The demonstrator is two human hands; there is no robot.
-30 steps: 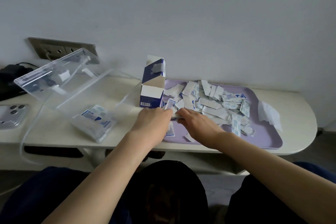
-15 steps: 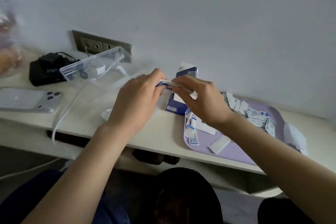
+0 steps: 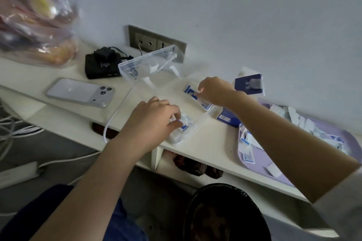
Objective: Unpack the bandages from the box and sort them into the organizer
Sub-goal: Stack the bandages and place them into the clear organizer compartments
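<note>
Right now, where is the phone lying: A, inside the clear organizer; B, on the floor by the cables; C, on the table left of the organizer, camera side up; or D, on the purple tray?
C: the phone lies flat on the white table, lenses up, left of the clear organizer, well away from the purple tray.

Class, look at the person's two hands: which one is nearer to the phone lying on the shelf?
Left. The left hand is over the clear organizer, just right of the phone. The right hand is farther right, beside the blue box.
</note>
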